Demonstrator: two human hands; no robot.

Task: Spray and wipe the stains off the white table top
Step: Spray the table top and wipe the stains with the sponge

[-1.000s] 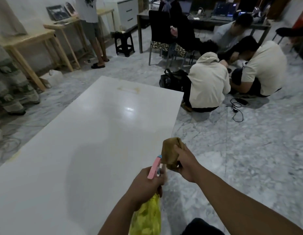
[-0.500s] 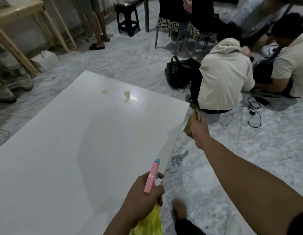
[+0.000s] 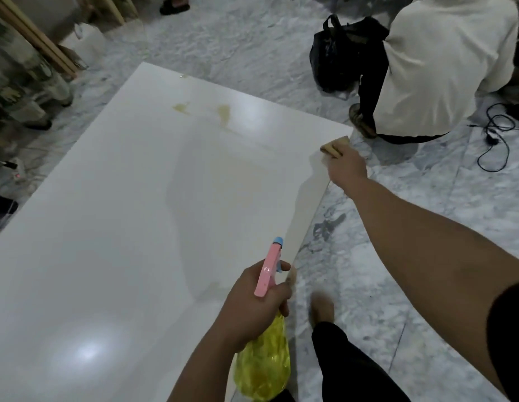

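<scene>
White counter (image 3: 113,227): yellowish stains (image 3: 223,111) near far end, unwiped, apparently unsprayed. Left hand (image 3: 252,303): clamped on spray bottle (image 3: 264,361), pink nozzle aimed up the counter. Right hand (image 3: 346,169): closed on tan cloth (image 3: 335,146) at the right edge. Judged progress: barely begun; spraying and wiping remain.

Yellowish stains (image 3: 223,111) on glossy white table top (image 3: 122,213); yellow spray bottle (image 3: 264,364), tan cloth (image 3: 335,147) in-hand
</scene>
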